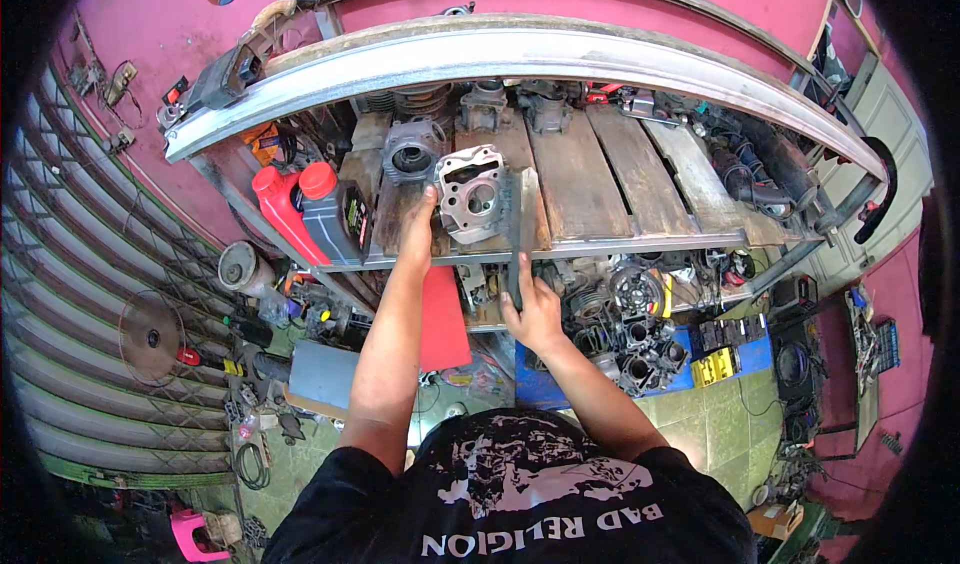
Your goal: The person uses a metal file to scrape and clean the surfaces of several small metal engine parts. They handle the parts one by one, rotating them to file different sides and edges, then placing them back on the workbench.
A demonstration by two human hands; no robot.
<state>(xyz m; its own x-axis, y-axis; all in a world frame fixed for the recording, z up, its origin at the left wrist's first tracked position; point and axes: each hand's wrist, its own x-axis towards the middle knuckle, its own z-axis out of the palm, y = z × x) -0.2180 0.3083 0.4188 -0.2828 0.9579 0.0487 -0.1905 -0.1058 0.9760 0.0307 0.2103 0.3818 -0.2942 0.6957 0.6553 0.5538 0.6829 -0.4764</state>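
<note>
My left hand grips the left edge of a grey metal engine cylinder head, tilted up above the front of the plank workbench. The cylinder head's flat face, with its round and oblong openings, is turned toward me. In my right hand is a long flat dark bar, file-like in shape, pointing away from me. My index finger lies stretched along it. The bar stands upright just right of the cylinder head; I cannot tell whether they touch. Behind the cylinder head sits an engine cylinder.
A red bottle and a grey bottle with a red cap stand at the bench's left end. A metal beam crosses above the bench. Engine parts crowd below, beside a blue mat. A fan is at left.
</note>
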